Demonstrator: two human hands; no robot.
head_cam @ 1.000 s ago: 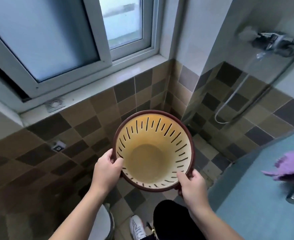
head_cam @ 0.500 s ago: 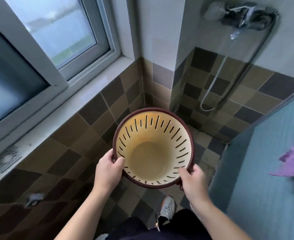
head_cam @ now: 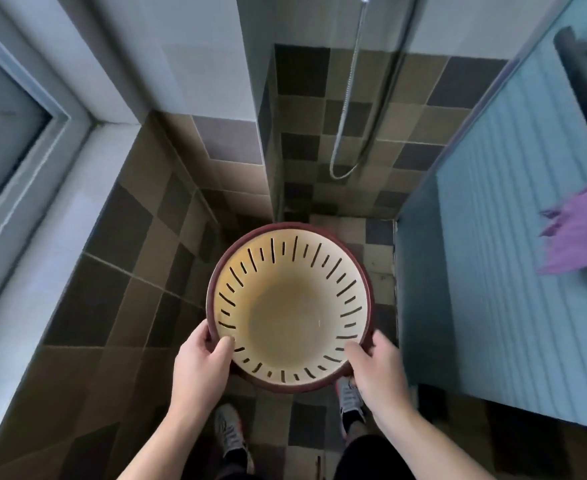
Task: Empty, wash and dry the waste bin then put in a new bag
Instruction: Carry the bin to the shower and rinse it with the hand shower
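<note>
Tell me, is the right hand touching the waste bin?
Touching. The head view shows the right hand gripping the waste bin at its near rim, thumb lying over the edge onto the inner wall.

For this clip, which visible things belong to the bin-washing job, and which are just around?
Job:
waste bin, empty, held by left hand and right hand
shower hose, likely for rinsing

Just around:
purple cloth
window frame
shoes

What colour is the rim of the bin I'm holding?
The bin rim is dark maroon around a cream-yellow inside, seen in the head view.
</note>
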